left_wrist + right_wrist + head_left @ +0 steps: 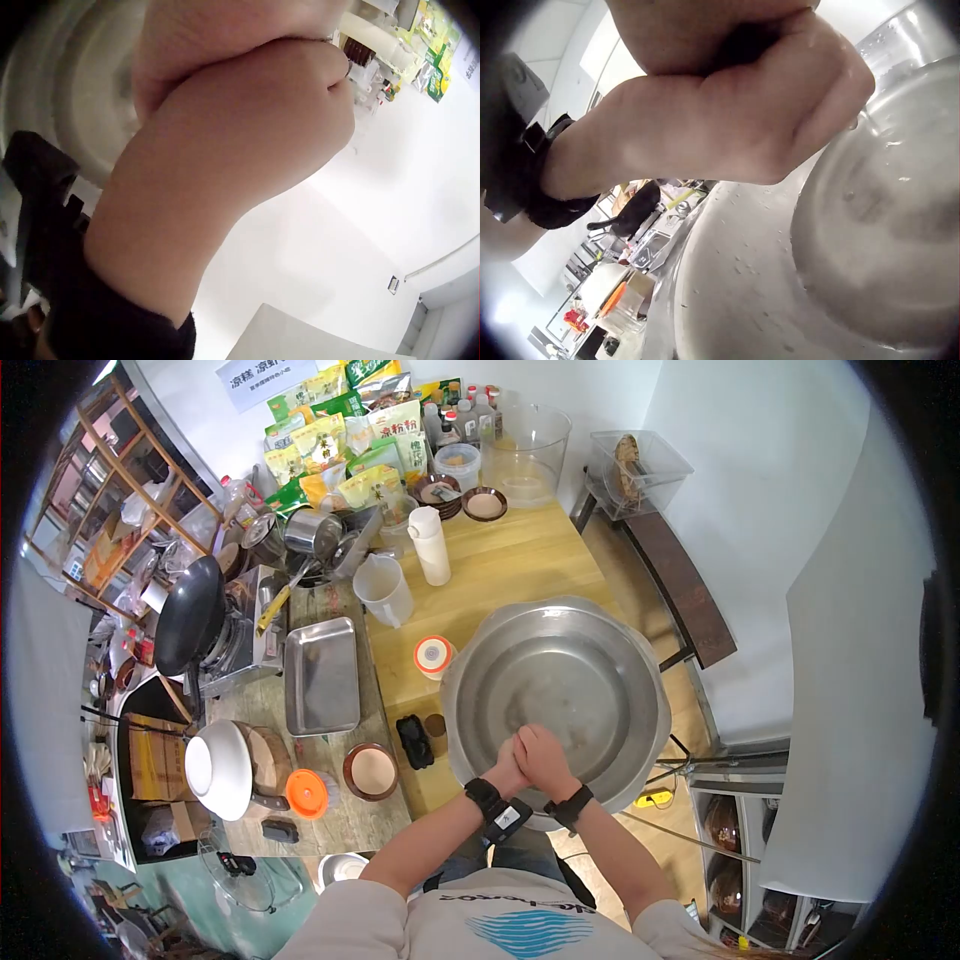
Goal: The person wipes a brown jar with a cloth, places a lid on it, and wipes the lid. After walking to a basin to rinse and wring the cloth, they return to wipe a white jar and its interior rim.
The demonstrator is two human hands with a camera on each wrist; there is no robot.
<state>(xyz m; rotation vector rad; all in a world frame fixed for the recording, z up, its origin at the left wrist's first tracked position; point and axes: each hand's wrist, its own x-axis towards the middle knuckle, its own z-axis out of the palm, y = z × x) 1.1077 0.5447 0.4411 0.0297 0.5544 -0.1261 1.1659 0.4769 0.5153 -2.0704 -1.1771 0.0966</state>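
Left hand (510, 766), right hand (545, 758) clenched together over near basin (634, 675); contents hidden. Squeezing step, seemingly; next move probably calls for loosening grip.

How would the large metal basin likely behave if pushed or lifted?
The basin is probably stiff, looking like shiny metal. Droplets inside suggest wet parts could be slippery. It seems to hold liquid, which may slosh and add weight.

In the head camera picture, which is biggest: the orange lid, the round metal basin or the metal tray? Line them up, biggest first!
1. Round metal basin, easily the largest
2. Metal tray
3. Orange lid
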